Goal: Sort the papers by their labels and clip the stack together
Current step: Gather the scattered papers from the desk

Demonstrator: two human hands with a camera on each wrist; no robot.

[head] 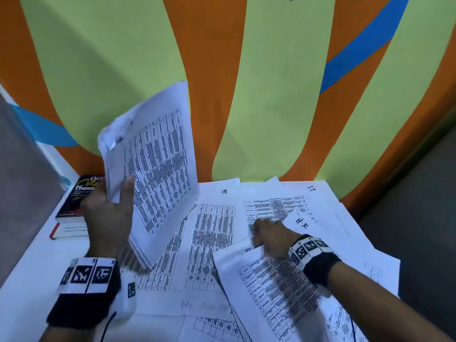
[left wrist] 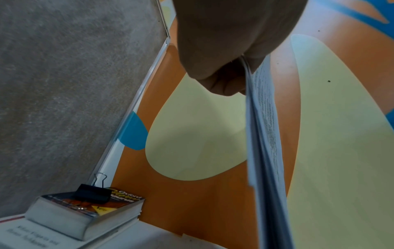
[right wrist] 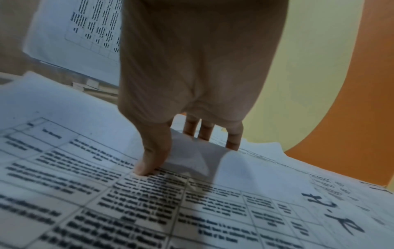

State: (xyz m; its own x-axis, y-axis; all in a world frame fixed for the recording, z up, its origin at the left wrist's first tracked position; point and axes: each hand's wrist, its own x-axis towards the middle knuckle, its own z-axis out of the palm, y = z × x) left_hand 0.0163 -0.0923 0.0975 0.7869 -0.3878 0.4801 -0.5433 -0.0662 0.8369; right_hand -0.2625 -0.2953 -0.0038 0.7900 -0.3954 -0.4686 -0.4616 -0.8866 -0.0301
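My left hand (head: pixel 116 201) grips a stack of printed sheets (head: pixel 158 169) and holds it raised and tilted above the table's left half; the left wrist view shows the left hand (left wrist: pixel 224 67) on the stack's edge (left wrist: pixel 264 134). My right hand (head: pixel 269 238) pinches the near edge of a loose sheet marked "HR" (head: pixel 302 223). In the right wrist view the thumb (right wrist: pixel 149 161) lies on top of the HR sheet (right wrist: pixel 255 193) and the fingers (right wrist: pixel 202 133) sit behind its lifted edge. Several more printed sheets (head: pixel 212 233) are spread over the table, one marked "IT" (head: pixel 311 188). A black binder clip (left wrist: pixel 91 193) rests on a book.
Two stacked books (head: pixel 79 198) lie at the table's far left by a grey partition (head: pixel 24 169). An orange, green and blue wall (head: pixel 271 95) runs along the table's back. A bare strip of white table (head: pixel 29 267) shows at the left.
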